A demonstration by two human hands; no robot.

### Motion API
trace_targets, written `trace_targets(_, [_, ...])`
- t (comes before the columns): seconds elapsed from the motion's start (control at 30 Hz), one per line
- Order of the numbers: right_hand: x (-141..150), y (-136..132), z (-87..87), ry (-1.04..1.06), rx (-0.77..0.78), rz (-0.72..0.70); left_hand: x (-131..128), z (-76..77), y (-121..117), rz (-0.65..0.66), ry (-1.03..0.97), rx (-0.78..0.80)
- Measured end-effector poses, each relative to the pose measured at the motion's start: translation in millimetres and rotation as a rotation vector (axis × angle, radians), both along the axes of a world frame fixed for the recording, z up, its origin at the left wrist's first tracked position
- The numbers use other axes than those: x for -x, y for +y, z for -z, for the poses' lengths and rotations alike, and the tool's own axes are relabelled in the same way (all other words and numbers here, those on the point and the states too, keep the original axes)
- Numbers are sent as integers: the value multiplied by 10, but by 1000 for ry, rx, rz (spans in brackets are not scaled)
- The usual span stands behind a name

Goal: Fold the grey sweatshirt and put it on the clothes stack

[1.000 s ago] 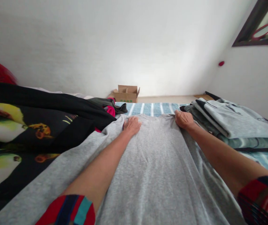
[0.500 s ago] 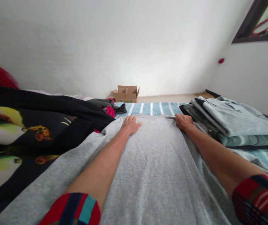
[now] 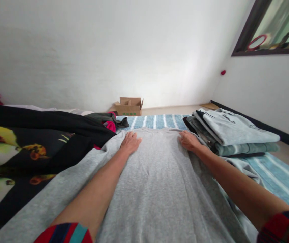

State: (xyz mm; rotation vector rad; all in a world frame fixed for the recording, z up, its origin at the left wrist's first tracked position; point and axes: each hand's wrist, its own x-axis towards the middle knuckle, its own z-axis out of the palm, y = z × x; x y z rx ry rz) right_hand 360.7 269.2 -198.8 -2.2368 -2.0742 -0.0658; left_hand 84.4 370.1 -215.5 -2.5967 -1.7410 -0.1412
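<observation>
On the sheet [image 3: 276, 175] lies the grey shirt [image 3: 154, 182], likely light and limp, best held at its shoulders. There the left hand [image 3: 130, 143] presses, fingers spread; whether the right hand [image 3: 189, 140] pinches cloth, I cannot tell.

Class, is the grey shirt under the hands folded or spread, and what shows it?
Spread: the shirt lies wide, its neckline at the far end, the left hand and right hand at its shoulders.

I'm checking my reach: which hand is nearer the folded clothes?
Right. The right hand is beside the folded clothes; the left hand is farther, across the gray shirt.
</observation>
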Motion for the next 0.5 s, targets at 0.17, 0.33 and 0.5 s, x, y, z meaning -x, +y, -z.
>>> trace_targets(0.17, [27,-616,-175,6,-70,13,194,2,-337,27,13,-24])
trace_targets(0.33, [-91,-1509,-208,21,-205,155,546,67,-798,53,23,-49])
trace_targets(0.5, [-144,-2160,-213,154,-175,327,764,40,-1060,26,29,-50])
